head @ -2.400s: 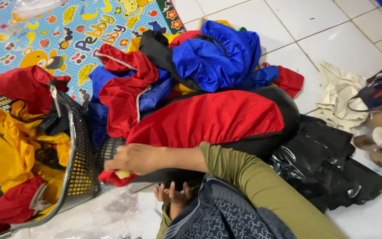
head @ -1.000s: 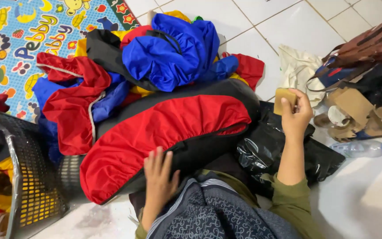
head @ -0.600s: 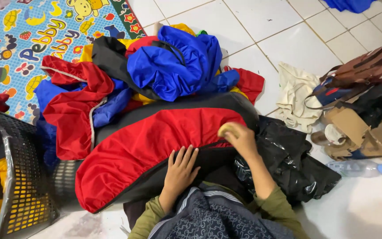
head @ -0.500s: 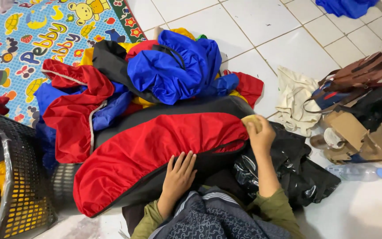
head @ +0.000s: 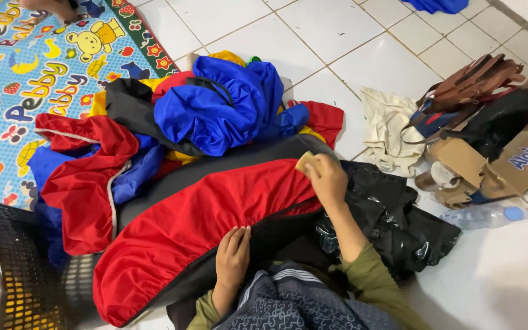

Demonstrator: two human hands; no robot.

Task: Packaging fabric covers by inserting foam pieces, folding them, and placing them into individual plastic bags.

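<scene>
floor: white tiles (head: 349, 36) under you
left: play mat (head: 25, 79), black basket (head: 13, 269)
centre: clothes pile (head: 215, 116)
right: cream bag (head: 389, 125), cardboard box (head: 508, 165), bottle (head: 487, 215)

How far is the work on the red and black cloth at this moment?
Already done, it seems: the red and black cloth lies spread out across the lap. In hand: the left hand presses flat on its near edge, while the right hand holds a small tan block against its far end. Left: a pile of blue cloth and red cloth lies untouched behind it.
</scene>
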